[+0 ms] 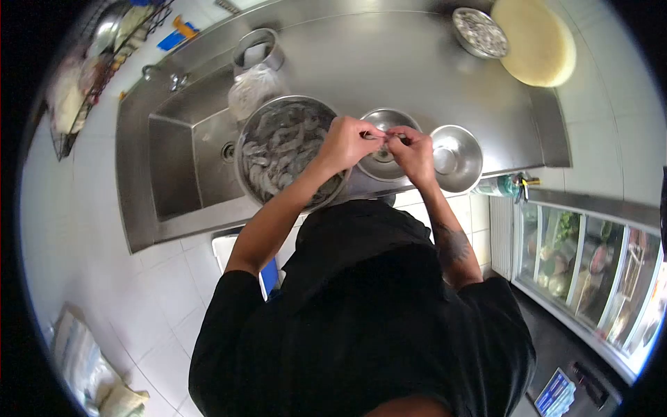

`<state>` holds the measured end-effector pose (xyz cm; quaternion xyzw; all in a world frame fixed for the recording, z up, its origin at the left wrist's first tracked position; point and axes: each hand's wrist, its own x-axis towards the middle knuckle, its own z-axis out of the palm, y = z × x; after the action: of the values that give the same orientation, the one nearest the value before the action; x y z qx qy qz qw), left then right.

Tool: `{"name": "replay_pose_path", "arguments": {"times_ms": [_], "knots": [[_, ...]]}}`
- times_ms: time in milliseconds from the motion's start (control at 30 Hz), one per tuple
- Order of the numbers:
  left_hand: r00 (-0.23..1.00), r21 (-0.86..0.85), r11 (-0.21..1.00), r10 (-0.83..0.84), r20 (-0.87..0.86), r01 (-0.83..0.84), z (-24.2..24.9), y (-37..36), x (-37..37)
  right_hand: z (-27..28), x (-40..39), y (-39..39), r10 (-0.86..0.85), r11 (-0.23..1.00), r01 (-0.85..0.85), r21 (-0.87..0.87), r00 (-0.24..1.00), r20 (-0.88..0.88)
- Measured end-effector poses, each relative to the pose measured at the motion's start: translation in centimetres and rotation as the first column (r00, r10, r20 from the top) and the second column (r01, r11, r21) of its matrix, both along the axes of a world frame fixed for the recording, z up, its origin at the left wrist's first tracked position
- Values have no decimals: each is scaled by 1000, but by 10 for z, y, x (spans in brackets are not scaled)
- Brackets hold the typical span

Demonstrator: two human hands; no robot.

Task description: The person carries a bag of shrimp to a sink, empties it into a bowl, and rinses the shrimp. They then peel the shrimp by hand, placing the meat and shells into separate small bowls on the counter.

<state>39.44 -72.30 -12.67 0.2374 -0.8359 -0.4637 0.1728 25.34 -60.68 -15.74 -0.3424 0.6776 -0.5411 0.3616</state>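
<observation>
Both hands meet over a steel bowl at the counter's front edge. My left hand pinches something small, perhaps a shrimp, mostly hidden by the fingers. My right hand pinches at the same spot, its fingertips close to the left ones. To the left stands a large round steel basin full of grey raw shrimp. A second steel bowl, shiny inside, is just right of my right hand.
A sink with a faucet lies left. Behind the basin are a plastic bag and a steel pot. A filled bowl and round board stand back right; a glass-front fridge is lower right.
</observation>
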Motion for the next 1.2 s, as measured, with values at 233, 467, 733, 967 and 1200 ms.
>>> {"name": "replay_pose_path", "arguments": {"times_ms": [233,467,733,967,1200], "knots": [[978,859,501,-207,-2,108,-7,-36,19,-9,-13,11,273,962,-271,37,942,-193],[996,559,829,-58,69,10,-15,-23,15,6,-11,-1,234,971,-235,-37,909,344],[984,-176,984,-19,-176,-13,-5,9,8,-1,-4,-6,71,997,-70,-13,976,204],[992,829,560,114,-58,-16,3,-17,17,-12,-11,8,196,973,-193,-124,981,9],[997,745,666,75,-9,-44,6,-11,15,16,-3,7,199,977,-166,-134,933,300]]}}
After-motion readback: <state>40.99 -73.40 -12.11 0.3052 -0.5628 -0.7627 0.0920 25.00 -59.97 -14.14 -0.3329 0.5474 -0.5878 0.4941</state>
